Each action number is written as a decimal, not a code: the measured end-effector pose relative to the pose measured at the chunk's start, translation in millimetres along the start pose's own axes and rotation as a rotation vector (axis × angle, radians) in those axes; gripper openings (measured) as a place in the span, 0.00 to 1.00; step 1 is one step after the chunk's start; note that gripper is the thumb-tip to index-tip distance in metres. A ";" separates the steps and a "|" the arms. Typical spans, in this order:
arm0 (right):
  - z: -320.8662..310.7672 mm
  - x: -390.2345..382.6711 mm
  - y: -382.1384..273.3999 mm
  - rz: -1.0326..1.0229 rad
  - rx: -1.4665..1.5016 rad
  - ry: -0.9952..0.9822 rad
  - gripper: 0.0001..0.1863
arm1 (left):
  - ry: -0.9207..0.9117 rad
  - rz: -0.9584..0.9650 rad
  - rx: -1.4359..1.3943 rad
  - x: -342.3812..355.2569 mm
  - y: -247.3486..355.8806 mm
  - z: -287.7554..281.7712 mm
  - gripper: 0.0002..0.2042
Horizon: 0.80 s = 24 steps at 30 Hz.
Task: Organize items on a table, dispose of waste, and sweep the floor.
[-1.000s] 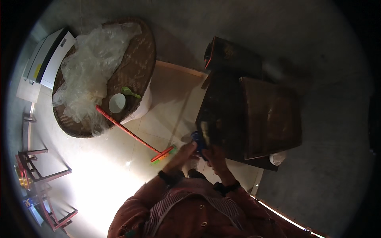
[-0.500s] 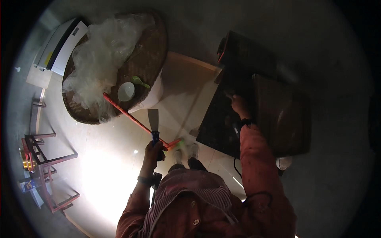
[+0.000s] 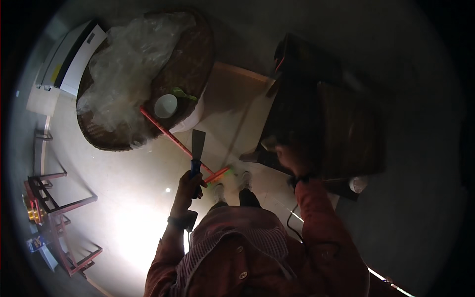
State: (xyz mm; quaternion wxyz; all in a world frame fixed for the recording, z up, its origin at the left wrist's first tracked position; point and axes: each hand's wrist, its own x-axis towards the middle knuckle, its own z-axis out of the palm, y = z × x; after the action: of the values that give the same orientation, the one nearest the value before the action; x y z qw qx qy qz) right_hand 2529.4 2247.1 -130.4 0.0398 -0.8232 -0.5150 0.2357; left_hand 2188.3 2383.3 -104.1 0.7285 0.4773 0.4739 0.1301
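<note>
My left hand (image 3: pixel 187 190) is closed round the blue handle of a scraper (image 3: pixel 198 143), its wide metal blade pointing up in front of the red-handled broom (image 3: pixel 166 131). My right hand (image 3: pixel 292 157) is over the black surface (image 3: pixel 282 114) at the right, fingers curled round a pale, blurred object that I cannot make out. Beside it on the right is a dark brown panel (image 3: pixel 351 128). The broom's green-bristled head rests near my feet on the tiled floor.
An oval woven tray (image 3: pixel 190 64) at upper left bears crumpled clear plastic (image 3: pixel 126 69), a white bowl (image 3: pixel 165 106) and a green spoon (image 3: pixel 183 94). A white appliance (image 3: pixel 76 57) stands behind it, metal frames (image 3: pixel 69 198) at left. A dark box (image 3: pixel 302 54) is at upper right.
My hands, together on the blue scraper earlier, are apart. The left has the scraper raised at left; the right went out over the black surface, then came back nearer my body.
</note>
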 end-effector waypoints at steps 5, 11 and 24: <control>102.2 -130.2 88.3 0.101 0.058 -0.283 0.12 | -0.045 -0.027 -0.015 -22.0 -9.3 -26.2 0.12; 106.5 -189.8 101.7 0.389 0.479 -0.087 0.15 | -0.104 0.044 -0.040 -33.1 15.5 -30.8 0.13; -6.9 -48.1 -188.7 0.040 0.999 -0.137 0.18 | -0.136 0.307 0.138 -36.0 13.9 45.8 0.19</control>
State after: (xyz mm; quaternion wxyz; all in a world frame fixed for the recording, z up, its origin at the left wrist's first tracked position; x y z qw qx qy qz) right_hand 2358.7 2294.7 -49.4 0.3904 -0.6959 -0.3249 0.5077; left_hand 2210.6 2341.0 -68.1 0.6960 0.6004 0.3530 0.1745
